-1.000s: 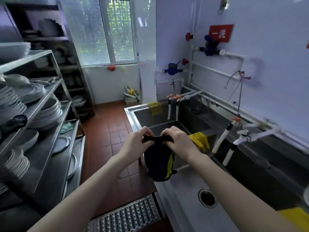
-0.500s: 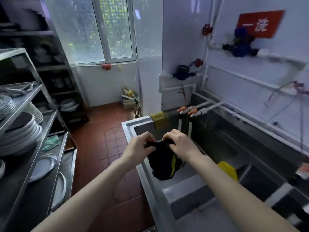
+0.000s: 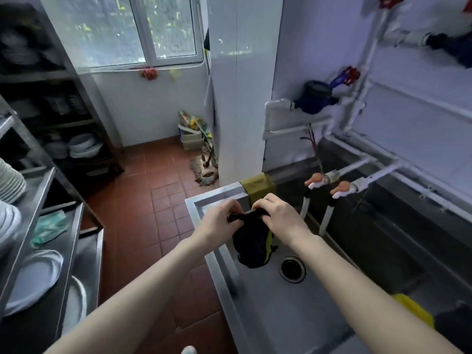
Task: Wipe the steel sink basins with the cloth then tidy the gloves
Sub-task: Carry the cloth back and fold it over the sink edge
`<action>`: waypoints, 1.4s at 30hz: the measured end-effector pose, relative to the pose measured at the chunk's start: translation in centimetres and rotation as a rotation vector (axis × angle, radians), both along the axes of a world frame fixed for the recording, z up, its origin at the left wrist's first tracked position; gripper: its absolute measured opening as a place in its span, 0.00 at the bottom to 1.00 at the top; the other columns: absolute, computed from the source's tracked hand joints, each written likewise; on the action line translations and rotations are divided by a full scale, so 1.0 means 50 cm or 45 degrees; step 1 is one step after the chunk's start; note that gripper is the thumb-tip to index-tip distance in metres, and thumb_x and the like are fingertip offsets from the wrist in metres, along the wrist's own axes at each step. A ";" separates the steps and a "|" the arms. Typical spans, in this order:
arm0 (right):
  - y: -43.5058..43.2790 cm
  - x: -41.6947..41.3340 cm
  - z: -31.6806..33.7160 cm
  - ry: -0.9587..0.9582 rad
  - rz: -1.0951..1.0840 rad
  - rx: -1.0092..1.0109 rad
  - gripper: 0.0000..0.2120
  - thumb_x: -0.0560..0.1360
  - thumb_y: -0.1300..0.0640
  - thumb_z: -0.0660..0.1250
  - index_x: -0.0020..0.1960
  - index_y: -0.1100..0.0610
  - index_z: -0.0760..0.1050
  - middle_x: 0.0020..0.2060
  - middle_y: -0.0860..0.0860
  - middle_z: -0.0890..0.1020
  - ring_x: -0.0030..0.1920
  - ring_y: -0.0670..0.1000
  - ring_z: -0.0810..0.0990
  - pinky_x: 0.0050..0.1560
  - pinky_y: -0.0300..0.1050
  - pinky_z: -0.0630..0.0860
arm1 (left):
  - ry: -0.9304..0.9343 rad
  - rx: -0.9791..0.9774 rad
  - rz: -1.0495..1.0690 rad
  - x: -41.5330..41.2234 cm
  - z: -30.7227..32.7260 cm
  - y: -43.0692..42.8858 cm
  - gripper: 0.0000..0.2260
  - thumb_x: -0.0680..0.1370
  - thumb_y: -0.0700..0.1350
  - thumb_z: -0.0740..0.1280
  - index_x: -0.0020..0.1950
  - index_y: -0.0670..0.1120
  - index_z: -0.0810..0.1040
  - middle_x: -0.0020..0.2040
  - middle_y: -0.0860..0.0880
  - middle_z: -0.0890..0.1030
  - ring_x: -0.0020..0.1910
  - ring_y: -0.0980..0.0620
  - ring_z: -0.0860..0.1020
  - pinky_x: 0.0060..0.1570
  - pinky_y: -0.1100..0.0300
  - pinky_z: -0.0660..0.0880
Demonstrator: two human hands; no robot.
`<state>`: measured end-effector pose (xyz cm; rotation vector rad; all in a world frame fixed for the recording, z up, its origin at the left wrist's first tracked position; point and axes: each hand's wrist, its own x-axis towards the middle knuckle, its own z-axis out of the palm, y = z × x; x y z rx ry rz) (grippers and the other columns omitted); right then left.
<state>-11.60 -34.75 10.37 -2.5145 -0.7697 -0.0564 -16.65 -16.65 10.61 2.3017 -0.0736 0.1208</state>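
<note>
Both hands hold a black glove with a yellow-green stripe (image 3: 251,245) by its cuff, hanging over the far steel sink basin (image 3: 268,302). My left hand (image 3: 219,221) pinches the cuff's left end and my right hand (image 3: 278,217) grips its right end. The basin's round drain (image 3: 292,269) lies just right of the hanging glove. An olive cloth (image 3: 258,186) is draped over the sink's far rim. Something yellow (image 3: 413,311) lies on the divider at the right, partly hidden by my right forearm.
Two taps with orange handles (image 3: 329,186) hang on white pipes behind the basin. Steel shelves with stacked white plates (image 3: 35,277) stand at the left across a red tiled floor (image 3: 153,195). A white pillar (image 3: 242,98) rises beside the sink's far end, with a mop at its foot.
The view has moved forward along the sinks to the far basin and tilted down. Both hands kept hold of the black glove, which now hangs over this basin's drain.
</note>
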 end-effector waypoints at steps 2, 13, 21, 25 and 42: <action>0.045 0.051 -0.019 0.045 -0.048 -0.020 0.12 0.74 0.64 0.64 0.55 0.54 0.77 0.51 0.51 0.75 0.49 0.58 0.77 0.49 0.55 0.76 | 0.027 -0.006 -0.048 0.057 -0.024 0.046 0.09 0.71 0.39 0.69 0.44 0.51 0.72 0.45 0.50 0.80 0.42 0.52 0.76 0.46 0.55 0.76; 0.256 0.280 -0.120 0.193 -0.135 -0.185 0.13 0.75 0.65 0.64 0.57 0.56 0.77 0.52 0.54 0.75 0.50 0.58 0.77 0.49 0.55 0.76 | 0.205 -0.099 -0.123 0.305 -0.140 0.247 0.07 0.71 0.36 0.67 0.47 0.44 0.73 0.46 0.47 0.80 0.46 0.48 0.77 0.46 0.55 0.75; 0.314 0.460 -0.208 0.216 -0.067 -0.295 0.12 0.76 0.63 0.62 0.57 0.55 0.75 0.50 0.55 0.73 0.45 0.60 0.76 0.41 0.57 0.76 | 0.340 -0.043 -0.104 0.479 -0.224 0.308 0.07 0.72 0.38 0.66 0.45 0.46 0.71 0.44 0.47 0.80 0.43 0.47 0.77 0.43 0.54 0.74; 0.355 0.525 -0.260 0.172 -0.064 -0.277 0.12 0.77 0.61 0.61 0.59 0.54 0.75 0.50 0.55 0.74 0.46 0.59 0.76 0.37 0.55 0.76 | 0.396 -0.014 -0.052 0.546 -0.268 0.344 0.06 0.73 0.37 0.65 0.46 0.46 0.70 0.43 0.47 0.80 0.42 0.47 0.78 0.43 0.51 0.76; 0.380 0.306 -0.359 0.519 -0.728 -0.194 0.27 0.78 0.54 0.62 0.75 0.50 0.58 0.74 0.51 0.60 0.68 0.56 0.65 0.66 0.51 0.68 | 0.184 0.642 -0.619 0.503 -0.389 0.349 0.32 0.72 0.54 0.69 0.74 0.54 0.62 0.77 0.45 0.59 0.75 0.42 0.57 0.69 0.41 0.64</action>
